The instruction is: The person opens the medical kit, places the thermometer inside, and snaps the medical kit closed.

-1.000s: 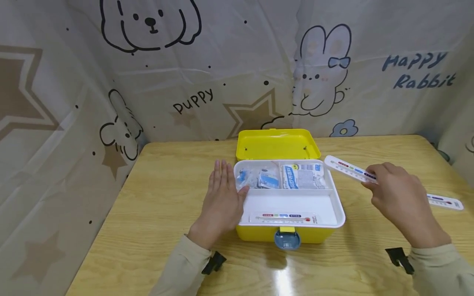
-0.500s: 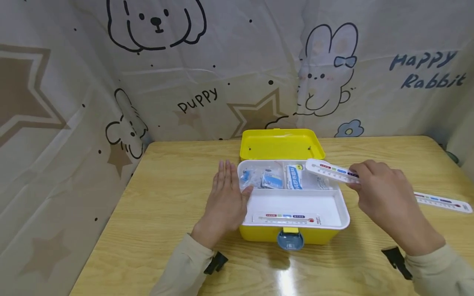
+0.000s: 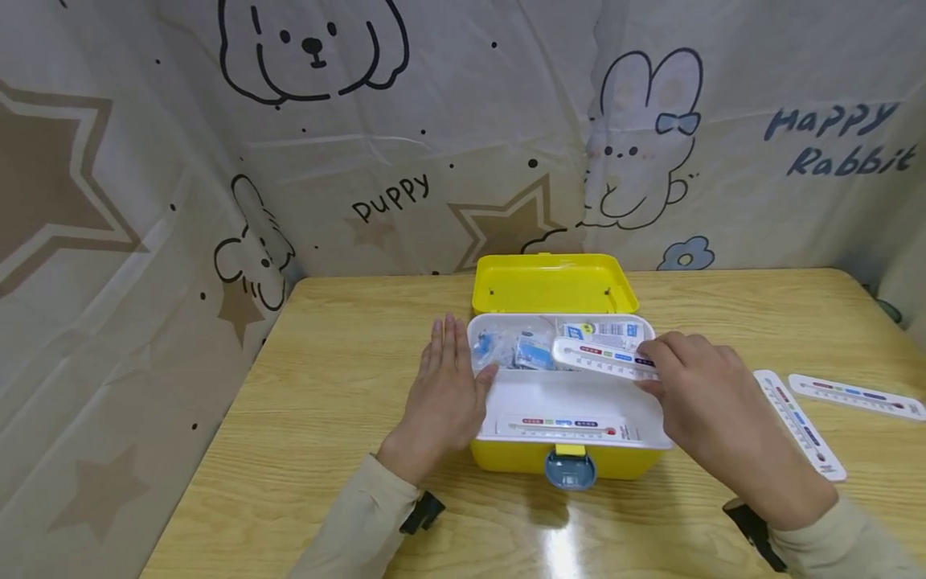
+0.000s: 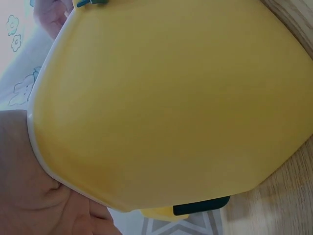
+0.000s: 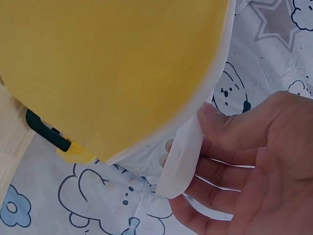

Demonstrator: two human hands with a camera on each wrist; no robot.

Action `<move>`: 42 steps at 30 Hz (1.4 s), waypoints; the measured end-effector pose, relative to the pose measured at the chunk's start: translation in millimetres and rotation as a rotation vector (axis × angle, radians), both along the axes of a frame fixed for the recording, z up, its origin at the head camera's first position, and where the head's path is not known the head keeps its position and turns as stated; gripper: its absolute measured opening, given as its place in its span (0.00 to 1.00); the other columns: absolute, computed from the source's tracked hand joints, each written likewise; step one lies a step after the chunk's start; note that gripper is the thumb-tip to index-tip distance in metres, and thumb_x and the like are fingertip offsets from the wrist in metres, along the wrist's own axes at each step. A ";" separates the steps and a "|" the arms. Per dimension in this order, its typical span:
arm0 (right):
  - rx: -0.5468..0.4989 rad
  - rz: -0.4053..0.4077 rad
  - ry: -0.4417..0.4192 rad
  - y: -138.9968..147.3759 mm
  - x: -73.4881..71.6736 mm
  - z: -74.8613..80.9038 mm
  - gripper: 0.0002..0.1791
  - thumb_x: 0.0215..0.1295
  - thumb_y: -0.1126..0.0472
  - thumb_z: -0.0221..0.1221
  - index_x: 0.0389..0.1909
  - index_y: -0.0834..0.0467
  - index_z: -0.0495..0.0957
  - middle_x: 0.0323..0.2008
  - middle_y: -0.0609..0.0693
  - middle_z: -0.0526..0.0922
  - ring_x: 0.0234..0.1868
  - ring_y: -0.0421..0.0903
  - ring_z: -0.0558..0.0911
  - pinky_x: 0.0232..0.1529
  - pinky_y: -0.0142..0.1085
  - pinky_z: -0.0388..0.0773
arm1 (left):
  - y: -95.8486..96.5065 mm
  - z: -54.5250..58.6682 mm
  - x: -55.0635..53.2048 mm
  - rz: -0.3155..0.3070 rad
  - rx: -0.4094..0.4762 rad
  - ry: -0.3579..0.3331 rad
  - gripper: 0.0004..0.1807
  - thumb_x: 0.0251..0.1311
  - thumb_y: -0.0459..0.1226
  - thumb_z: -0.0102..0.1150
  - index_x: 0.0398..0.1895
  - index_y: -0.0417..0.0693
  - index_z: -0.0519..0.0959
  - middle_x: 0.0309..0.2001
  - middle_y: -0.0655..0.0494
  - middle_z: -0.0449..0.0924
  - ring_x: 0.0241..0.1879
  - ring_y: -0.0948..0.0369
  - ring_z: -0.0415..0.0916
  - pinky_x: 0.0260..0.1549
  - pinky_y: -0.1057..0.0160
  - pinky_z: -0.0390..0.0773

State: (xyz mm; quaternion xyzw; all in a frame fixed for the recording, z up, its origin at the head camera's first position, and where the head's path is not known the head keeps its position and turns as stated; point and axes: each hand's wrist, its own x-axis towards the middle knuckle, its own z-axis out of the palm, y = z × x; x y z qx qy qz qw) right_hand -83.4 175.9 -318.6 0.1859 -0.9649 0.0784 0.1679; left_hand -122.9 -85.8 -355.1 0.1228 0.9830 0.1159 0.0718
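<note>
A yellow first-aid box (image 3: 499, 458) with a white inner tray (image 3: 571, 396) stands open on the table. My left hand (image 3: 444, 394) rests with straight fingers along the tray's left rim; in the left wrist view that hand (image 4: 29, 171) lies against the rim. Between thumb and fingers, my right hand (image 3: 712, 414) pinches the right end of a white thermometer (image 3: 596, 358), over the back right compartment. The right wrist view shows this thermometer (image 5: 181, 161) edge-on beside the rim. Another thermometer (image 3: 564, 428) lies in the front compartment.
Two more white thermometers, one slanted (image 3: 799, 426) and one nearly level (image 3: 857, 396), lie on the table right of the box. Blue-and-white packets (image 3: 534, 351) fill the back compartments. The yellow lid (image 3: 555, 281) is tipped back; a grey latch (image 3: 570, 470) hangs in front.
My right hand has carried its thermometer left from beside the box to over the tray. The slanted thermometer on the table has come into view behind it. My left hand stays at the rim.
</note>
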 end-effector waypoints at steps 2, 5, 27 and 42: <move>0.005 0.003 -0.017 -1.9 0.8 -0.3 0.21 0.50 0.69 0.71 0.46 0.69 0.79 0.44 0.63 0.81 0.45 0.62 0.79 0.44 0.57 0.75 | 0.3 -0.3 -0.4 0.001 -0.005 0.002 0.39 0.75 0.53 0.25 0.74 0.33 0.35 0.75 0.38 0.26 0.74 0.47 0.22 0.71 0.49 0.39; 0.016 0.002 -0.035 -4.0 1.6 -1.1 0.21 0.51 0.68 0.71 0.46 0.69 0.79 0.44 0.63 0.81 0.45 0.62 0.79 0.44 0.56 0.75 | 1.3 -0.3 -0.9 0.000 -0.006 -0.001 0.39 0.75 0.53 0.25 0.74 0.33 0.35 0.75 0.39 0.26 0.74 0.48 0.22 0.71 0.50 0.39; 0.010 0.120 -0.135 -21.8 5.8 -4.9 0.19 0.51 0.64 0.72 0.45 0.62 0.81 0.43 0.55 0.82 0.42 0.54 0.80 0.42 0.50 0.77 | -4.1 -2.1 1.2 0.008 0.054 0.011 0.38 0.75 0.51 0.27 0.74 0.31 0.36 0.75 0.38 0.26 0.74 0.47 0.21 0.71 0.50 0.38; -0.011 0.223 -0.203 -23.8 4.4 -8.9 0.17 0.49 0.65 0.73 0.41 0.59 0.82 0.40 0.50 0.83 0.38 0.48 0.80 0.41 0.46 0.81 | -2.1 -2.5 0.6 -0.004 0.075 0.009 0.38 0.76 0.50 0.26 0.74 0.31 0.37 0.75 0.37 0.27 0.74 0.47 0.22 0.71 0.49 0.42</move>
